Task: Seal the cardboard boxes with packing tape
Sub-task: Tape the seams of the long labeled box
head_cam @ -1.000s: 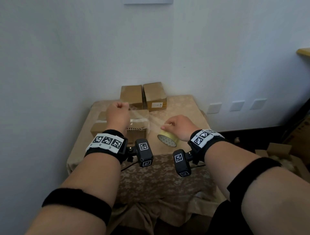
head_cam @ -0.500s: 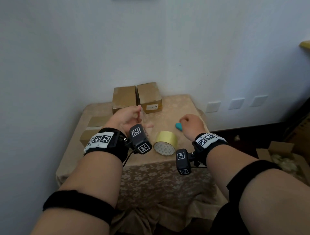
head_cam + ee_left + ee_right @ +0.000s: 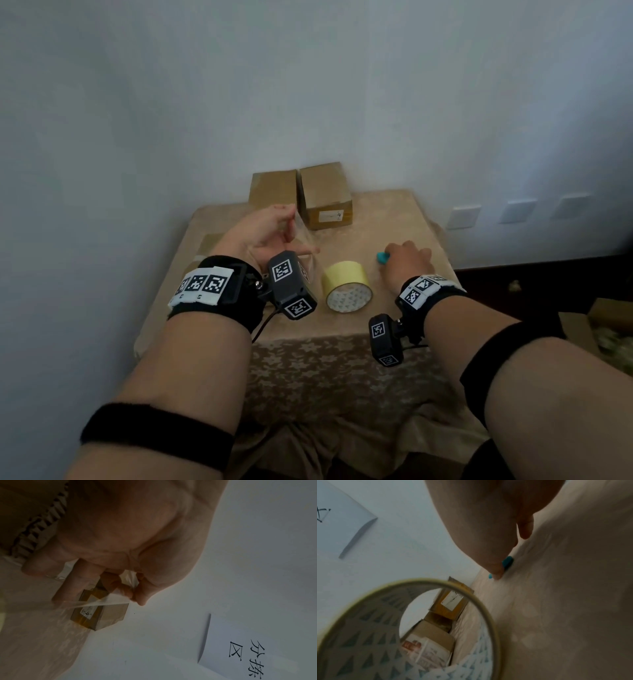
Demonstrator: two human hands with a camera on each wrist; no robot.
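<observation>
Left hand (image 3: 265,233) raised above the worktop (image 3: 404,219), thumb and forefinger pinched together on a strip of clear tape (image 3: 102,601); remaining fingers loosely extended. The strip runs down toward the yellow tape roll (image 3: 347,286), which lies on its side between the two hands. Right hand (image 3: 406,262) is low on the cloth, fingers curled onto a small teal object (image 3: 383,257); whether gripped or only touched, cannot tell. Two closed cardboard boxes (image 3: 325,195) sit beyond the left hand by the wall. Another box (image 3: 209,240) is partly hidden beneath the left hand.
</observation>
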